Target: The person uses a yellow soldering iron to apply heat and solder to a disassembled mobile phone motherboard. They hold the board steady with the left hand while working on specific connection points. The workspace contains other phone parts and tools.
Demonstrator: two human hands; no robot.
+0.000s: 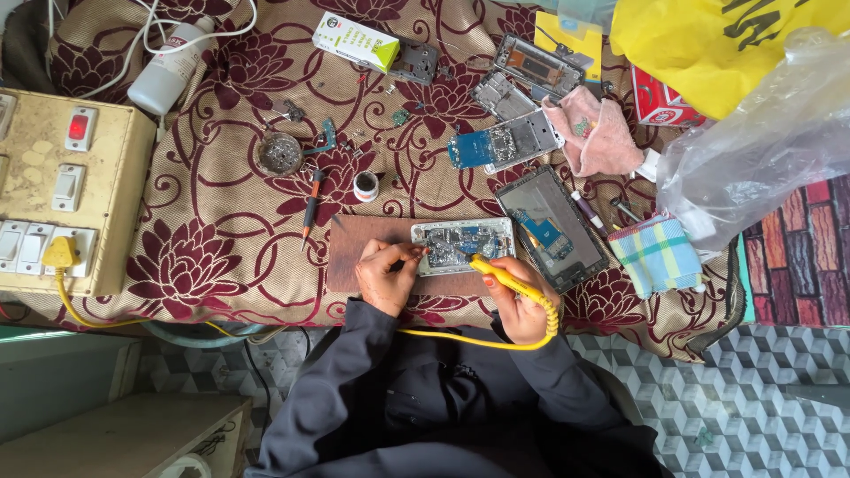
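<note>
The opened phone (pixel 462 245) lies on a brown board (pixel 363 252) at the near edge of the floral-cloth table (pixel 212 212), long axis running left-right, directly ahead of both hands. Right hand (pixel 522 305) is closed around a yellow soldering iron (pixel 498 274), held like a pen; the iron slants up and to the left, tip down on the lower-middle of the phone's circuit board, and its yellow cord (pixel 469 340) loops back across the lap. Left hand (pixel 387 273) sits just left of the phone, fingers pinched narrow on sth thin, prob. wire or tweezers, too small to tell, pointing right toward the same spot. So both tools converge on the phone from opp. sides; the iron tip is the nearer one, already touching or nearly so. Exact contact pt is hard to make out, partly covered by fingers. Nearby: a second opened phone (pixel 553 228) just right, angled; a screwdriver (pixel 311 205) and small pot (pixel 366 186) beyond the board; switch box (pixel 66 190) far left w/ yellow plug (pixel 58 253). Clear plastic bag (pixel 761 133) at right is cut off by the frame edge, and the person's lower arms hide the table's front rim.
</note>
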